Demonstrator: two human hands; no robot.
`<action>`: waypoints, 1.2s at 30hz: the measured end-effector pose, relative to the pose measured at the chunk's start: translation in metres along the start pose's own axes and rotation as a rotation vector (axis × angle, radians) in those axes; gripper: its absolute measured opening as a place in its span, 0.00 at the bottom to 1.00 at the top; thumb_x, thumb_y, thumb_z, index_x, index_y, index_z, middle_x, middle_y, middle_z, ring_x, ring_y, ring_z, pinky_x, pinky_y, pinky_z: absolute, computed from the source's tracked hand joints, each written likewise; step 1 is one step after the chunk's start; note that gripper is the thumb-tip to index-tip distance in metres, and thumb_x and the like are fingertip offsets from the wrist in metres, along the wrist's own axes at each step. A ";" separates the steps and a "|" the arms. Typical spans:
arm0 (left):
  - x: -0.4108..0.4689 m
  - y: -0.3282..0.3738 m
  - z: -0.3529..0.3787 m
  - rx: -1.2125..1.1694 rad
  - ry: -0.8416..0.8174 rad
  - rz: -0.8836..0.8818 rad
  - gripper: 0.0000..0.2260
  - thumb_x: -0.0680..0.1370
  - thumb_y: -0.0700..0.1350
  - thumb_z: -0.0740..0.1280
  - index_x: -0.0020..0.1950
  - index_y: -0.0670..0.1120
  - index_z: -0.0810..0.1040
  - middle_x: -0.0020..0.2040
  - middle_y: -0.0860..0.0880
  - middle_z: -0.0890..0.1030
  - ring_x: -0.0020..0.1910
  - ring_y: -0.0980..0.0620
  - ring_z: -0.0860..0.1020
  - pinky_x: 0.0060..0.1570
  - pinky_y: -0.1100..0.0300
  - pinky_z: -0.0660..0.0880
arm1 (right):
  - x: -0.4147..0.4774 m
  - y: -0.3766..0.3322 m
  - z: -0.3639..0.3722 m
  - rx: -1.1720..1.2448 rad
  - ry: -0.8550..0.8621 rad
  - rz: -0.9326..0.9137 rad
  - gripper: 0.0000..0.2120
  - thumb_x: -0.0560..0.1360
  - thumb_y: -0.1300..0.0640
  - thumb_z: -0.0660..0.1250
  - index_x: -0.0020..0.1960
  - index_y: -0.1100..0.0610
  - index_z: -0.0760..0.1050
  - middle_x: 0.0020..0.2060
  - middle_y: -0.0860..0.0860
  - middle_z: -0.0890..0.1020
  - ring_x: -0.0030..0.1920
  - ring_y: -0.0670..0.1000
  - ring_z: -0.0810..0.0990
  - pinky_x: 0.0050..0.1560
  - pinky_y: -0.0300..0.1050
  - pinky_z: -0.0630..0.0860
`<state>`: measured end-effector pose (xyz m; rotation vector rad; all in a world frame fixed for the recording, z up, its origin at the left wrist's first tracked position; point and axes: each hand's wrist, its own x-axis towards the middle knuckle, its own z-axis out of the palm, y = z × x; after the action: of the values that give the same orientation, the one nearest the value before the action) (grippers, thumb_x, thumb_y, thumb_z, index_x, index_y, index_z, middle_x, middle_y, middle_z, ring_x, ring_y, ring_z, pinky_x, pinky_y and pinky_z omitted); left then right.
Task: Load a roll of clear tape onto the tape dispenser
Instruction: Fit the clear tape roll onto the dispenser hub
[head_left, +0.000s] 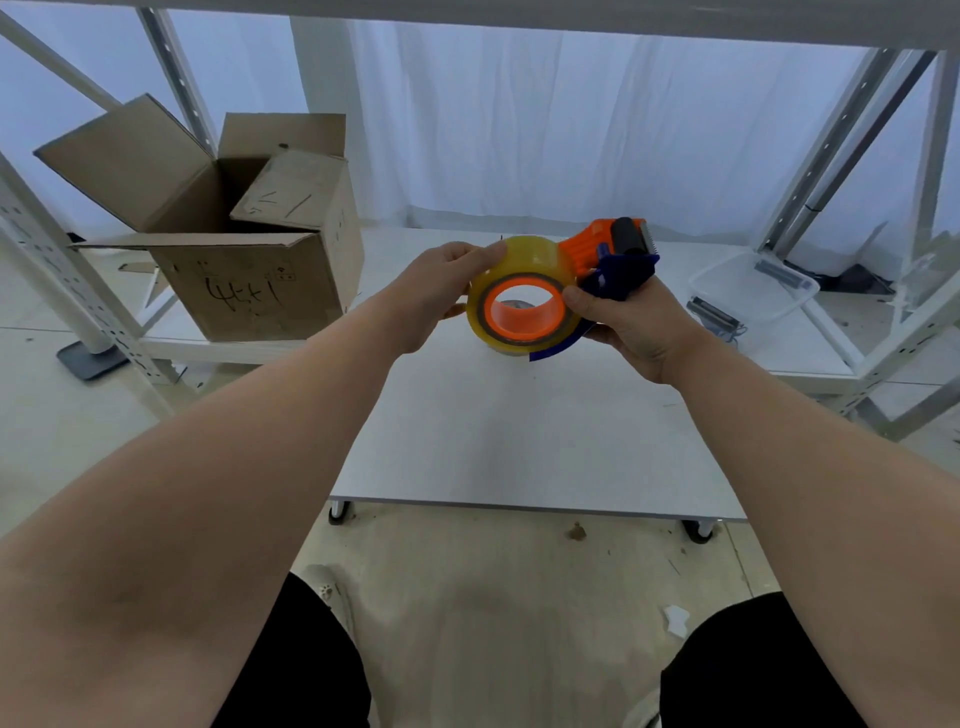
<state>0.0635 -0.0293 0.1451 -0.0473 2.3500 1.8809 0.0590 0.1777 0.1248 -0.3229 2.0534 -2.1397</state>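
Observation:
A yellowish clear tape roll (530, 262) sits around the orange hub of an orange and dark blue tape dispenser (613, 254), held in the air above the white table (519, 441). My left hand (441, 291) grips the roll from the left, fingers over its top. My right hand (634, 322) holds the dispenser's blue handle from the right, thumb against the roll's rim. The dispenser's black roller and toothed blade point up and away at the far right.
An open cardboard box (234, 249) stands on a low shelf at the left. A clear plastic tub (753, 291) lies at the right beside a small dark metal part (711, 314). Metal rack posts flank both sides. My knees are below the table's front edge.

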 end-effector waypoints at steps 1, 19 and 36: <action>0.000 -0.001 0.000 0.019 -0.005 -0.015 0.18 0.77 0.57 0.63 0.60 0.47 0.72 0.57 0.47 0.77 0.61 0.46 0.74 0.65 0.48 0.70 | 0.000 0.001 0.000 -0.019 0.001 0.005 0.17 0.73 0.65 0.69 0.59 0.55 0.72 0.49 0.50 0.82 0.49 0.49 0.83 0.50 0.45 0.82; -0.003 0.001 -0.002 -0.146 0.063 0.105 0.14 0.79 0.56 0.61 0.59 0.49 0.70 0.52 0.51 0.78 0.53 0.52 0.77 0.57 0.54 0.74 | 0.005 0.000 0.012 0.163 0.057 0.007 0.13 0.75 0.65 0.67 0.57 0.56 0.73 0.46 0.50 0.84 0.47 0.49 0.84 0.49 0.49 0.82; 0.000 -0.005 0.001 0.171 0.154 0.256 0.20 0.74 0.55 0.68 0.61 0.45 0.74 0.54 0.49 0.77 0.50 0.51 0.77 0.46 0.63 0.76 | 0.005 0.001 0.019 -0.256 0.203 -0.104 0.39 0.69 0.62 0.74 0.73 0.57 0.57 0.66 0.55 0.72 0.64 0.56 0.73 0.62 0.50 0.76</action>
<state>0.0641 -0.0294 0.1405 0.1371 2.7286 1.8295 0.0588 0.1583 0.1245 -0.2572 2.4845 -2.0415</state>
